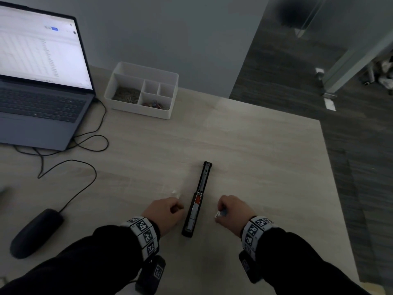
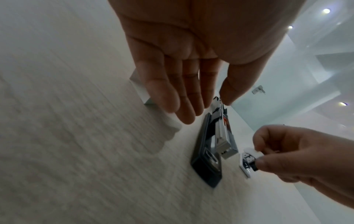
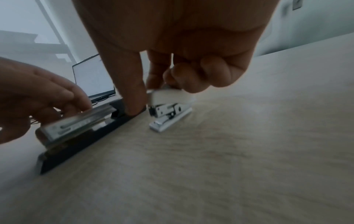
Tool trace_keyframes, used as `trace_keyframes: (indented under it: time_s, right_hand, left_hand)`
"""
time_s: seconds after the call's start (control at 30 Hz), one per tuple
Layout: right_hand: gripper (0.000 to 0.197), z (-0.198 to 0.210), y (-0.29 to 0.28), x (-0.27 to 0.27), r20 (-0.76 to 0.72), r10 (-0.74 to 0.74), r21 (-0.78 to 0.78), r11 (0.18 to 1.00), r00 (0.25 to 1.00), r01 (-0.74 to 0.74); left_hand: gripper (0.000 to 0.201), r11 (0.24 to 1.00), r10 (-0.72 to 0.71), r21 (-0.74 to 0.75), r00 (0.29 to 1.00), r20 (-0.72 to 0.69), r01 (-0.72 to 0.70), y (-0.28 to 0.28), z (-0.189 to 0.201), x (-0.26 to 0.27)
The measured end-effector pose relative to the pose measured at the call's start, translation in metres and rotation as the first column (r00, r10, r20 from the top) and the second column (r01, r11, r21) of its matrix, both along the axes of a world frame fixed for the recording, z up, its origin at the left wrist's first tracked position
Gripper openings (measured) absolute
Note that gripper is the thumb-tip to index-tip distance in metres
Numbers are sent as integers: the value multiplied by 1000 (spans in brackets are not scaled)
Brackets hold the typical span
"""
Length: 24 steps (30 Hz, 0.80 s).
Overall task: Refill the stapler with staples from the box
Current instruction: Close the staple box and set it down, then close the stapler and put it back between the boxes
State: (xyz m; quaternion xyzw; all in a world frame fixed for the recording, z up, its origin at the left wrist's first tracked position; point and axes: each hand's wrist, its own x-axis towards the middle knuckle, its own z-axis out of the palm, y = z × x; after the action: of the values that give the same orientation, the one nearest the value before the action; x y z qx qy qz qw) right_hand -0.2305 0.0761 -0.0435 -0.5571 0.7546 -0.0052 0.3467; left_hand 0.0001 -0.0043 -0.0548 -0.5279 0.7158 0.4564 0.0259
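Observation:
A long black stapler (image 1: pixel 196 201) lies swung open flat on the table between my hands, its metal magazine (image 3: pixel 76 124) exposed. My left hand (image 1: pixel 168 209) hovers at its left with relaxed, nearly straight fingers (image 2: pixel 182 97); in the right wrist view they rest on the magazine. My right hand (image 1: pixel 231 209) pinches the raised top of a small white stapler (image 3: pixel 168 116) standing on the table just right of the black one. One right finger reaches down to the black base (image 3: pixel 86 147). A small blurred white object (image 1: pixel 176 194) lies by my left fingertips.
A white compartment tray (image 1: pixel 170 90) at the back holds a heap of small metal pieces (image 1: pixel 125 95) and coloured clips. An open laptop (image 1: pixel 38 103) stands back left, and a dark mouse (image 1: pixel 36 233) with its cable (image 1: pixel 74 165) lies near left. The table edge (image 1: pixel 333 177) runs down the right.

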Motion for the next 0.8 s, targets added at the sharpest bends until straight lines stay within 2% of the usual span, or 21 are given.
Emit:
trace_keyframes:
  time_s: [0.07,0.13,0.23,0.33,0.43,0.6,0.73,0.8]
  right_hand:
    - [23,4,-4,-1,-17,-7,50,999,1000,8]
    - [20,7,-8,0,-36,-35,27,999,999,36]
    - [22,11,-22,6,23,-190,-47,981,982,190]
    - [19,7,-43,15,154,-370,-26,925,916,378]
    - [23,5,-64,26,245,-523,85,851,817,519]
    - [41,3,-90,26,190,-551,158,834,813,529]
    - [31,2,-99,26,245,-550,171,835,798,523]
    - [34,0,-100,27,266,-555,177,832,788,526]
  left_hand:
    - [29,999,-34,4,999,16,34,0,2,-5]
    - [39,997,-81,10,995,52,81,1,3,-11]
    - [47,992,-123,33,990,72,121,4,0,-18]
    - [44,994,-109,36,991,73,107,4,-2,-20]
    - [37,993,-112,42,991,67,109,2,-5,-19]
    - [35,987,-154,70,985,81,148,-2,-7,-22]
    - [34,982,-183,66,979,94,177,-4,-10,-23]
    - [34,981,-187,66,977,98,181,-5,-11,-23]
